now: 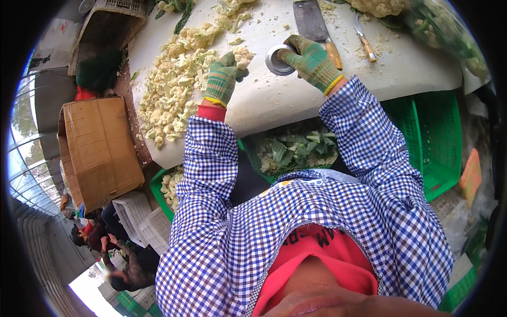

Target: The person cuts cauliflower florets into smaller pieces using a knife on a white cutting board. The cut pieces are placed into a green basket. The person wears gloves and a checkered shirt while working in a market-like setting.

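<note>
A cauliflower floret (243,57) is pinched in the fingers of my left hand (222,77), which wears a striped green knit glove. My right hand (315,61), gloved alike, grips a round metal ring or can (279,60) by its right rim, above the white table (273,105). Left of my left hand lies a heap of cut cauliflower florets (170,95). Just beyond my right hand rests a cleaver (311,21), its wooden handle pointing towards me. Farther right is a small knife (366,45) with a wooden handle.
Whole cauliflower (376,6) sits at the far right edge. Below the table stand a green crate of leaves and trimmings (285,152), another green crate (439,146) and one with florets (171,188). A cardboard box (105,148) is at left; people (130,261) are beyond white crates (132,216).
</note>
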Tool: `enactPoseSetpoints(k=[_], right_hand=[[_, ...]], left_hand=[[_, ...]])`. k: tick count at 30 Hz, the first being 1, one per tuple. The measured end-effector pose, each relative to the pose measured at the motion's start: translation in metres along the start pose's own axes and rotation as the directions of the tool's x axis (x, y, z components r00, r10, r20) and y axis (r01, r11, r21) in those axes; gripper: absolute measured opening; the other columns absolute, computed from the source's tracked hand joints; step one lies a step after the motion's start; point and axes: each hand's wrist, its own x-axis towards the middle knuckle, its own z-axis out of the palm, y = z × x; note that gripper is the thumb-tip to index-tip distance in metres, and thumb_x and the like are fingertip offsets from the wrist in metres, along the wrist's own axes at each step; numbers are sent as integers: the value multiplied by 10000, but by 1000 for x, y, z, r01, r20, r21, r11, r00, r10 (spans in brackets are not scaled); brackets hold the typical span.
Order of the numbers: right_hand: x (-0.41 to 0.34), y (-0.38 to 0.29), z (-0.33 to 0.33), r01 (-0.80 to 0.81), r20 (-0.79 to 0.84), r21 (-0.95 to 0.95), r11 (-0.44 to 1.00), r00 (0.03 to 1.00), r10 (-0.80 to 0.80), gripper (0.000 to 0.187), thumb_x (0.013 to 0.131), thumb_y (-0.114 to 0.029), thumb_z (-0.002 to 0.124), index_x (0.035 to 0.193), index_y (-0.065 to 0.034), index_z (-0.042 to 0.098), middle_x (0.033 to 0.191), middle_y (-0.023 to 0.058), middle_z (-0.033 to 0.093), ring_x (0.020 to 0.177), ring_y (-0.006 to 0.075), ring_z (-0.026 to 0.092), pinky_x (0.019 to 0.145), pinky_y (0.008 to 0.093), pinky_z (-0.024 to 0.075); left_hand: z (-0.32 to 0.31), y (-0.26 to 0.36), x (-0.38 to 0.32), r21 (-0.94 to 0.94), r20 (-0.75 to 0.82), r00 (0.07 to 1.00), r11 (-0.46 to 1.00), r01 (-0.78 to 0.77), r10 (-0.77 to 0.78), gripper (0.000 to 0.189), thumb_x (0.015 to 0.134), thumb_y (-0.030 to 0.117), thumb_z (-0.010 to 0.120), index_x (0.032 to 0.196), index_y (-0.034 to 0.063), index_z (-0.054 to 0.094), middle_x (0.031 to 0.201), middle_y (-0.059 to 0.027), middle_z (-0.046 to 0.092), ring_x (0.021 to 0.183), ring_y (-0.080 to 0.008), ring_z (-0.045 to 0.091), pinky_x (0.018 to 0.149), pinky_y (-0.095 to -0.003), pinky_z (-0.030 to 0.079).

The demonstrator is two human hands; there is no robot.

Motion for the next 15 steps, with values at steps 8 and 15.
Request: enactPoseSetpoints(k=[8, 15], right_hand=[[-25, -9, 19, 4, 302, 191, 982, 951, -63, 368, 888, -305, 625, 1113, -15, 610, 926, 132, 676, 654, 162, 615, 521, 270, 489], [-30, 0, 36, -106, 456, 117, 987, 889, 41, 341, 886, -332, 617, 1068, -47, 654, 908, 129, 683, 698, 175, 654, 486, 283, 514]], left_hand=[[6, -4, -77, -17, 298, 938, 982, 189, -175, 259, 773, 33, 574, 1012, -23, 660, 800, -45, 645, 663, -108, 602, 597, -230, 482], [9, 4, -122, 496, 353, 933, 832, -248, 67, 223, 803, 61, 613, 1006, -5, 675, 781, -9, 645, 661, -73, 589, 535, -219, 450]])
